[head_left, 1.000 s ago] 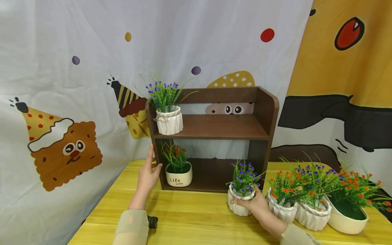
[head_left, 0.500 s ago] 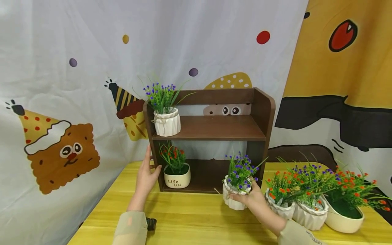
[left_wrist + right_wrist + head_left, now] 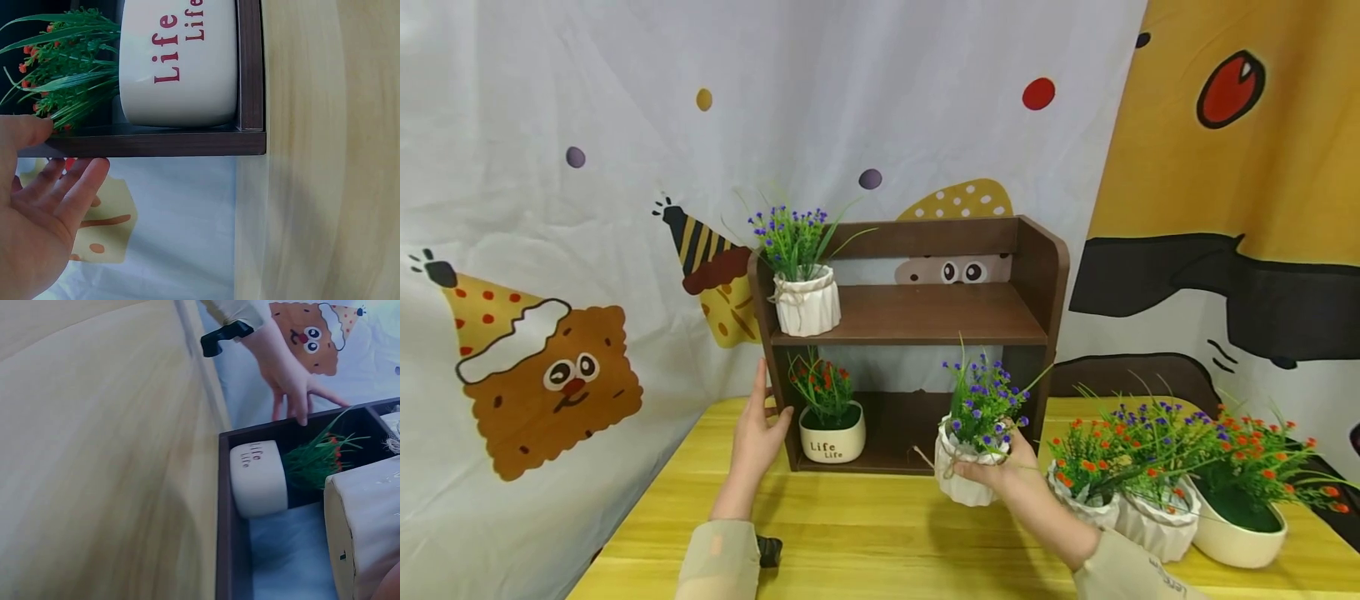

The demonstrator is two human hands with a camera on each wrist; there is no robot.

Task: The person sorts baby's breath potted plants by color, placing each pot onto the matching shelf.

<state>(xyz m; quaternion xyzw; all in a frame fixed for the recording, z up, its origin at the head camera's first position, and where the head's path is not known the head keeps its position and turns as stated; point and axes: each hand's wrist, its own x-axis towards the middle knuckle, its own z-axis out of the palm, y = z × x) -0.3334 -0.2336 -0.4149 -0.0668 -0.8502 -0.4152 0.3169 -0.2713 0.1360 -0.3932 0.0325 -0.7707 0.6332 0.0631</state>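
My right hand (image 3: pixel 1018 473) grips a white pleated flowerpot (image 3: pixel 962 490) with purple artificial flowers. It is held tilted and raised off the table, before the right part of the lower shelf; its bare underside (image 3: pixel 339 540) shows in the right wrist view. My left hand (image 3: pixel 758 437) rests by the left side panel of a dark brown two-tier shelf (image 3: pixel 925 315), fingers extended along the outside and thumb at the front edge. On the lower tier, at the left, stands a cream "Life" pot (image 3: pixel 833 437) with red flowers. Above it, another white pot (image 3: pixel 807 304) holds purple flowers.
At the right of the wooden table (image 3: pixel 850 542) stand two white pleated pots (image 3: pixel 1157 525) and a cream oval pot (image 3: pixel 1240 537), their flowers overlapping. A cartoon-printed curtain (image 3: pixel 625 208) hangs behind. A black strap piece (image 3: pixel 769 550) shows by the left sleeve.
My right hand has lifted the purple-flowered pot and carried it slightly left and towards the shelf, tilting it. The left hand stays at the side panel. The head view has shifted slightly.
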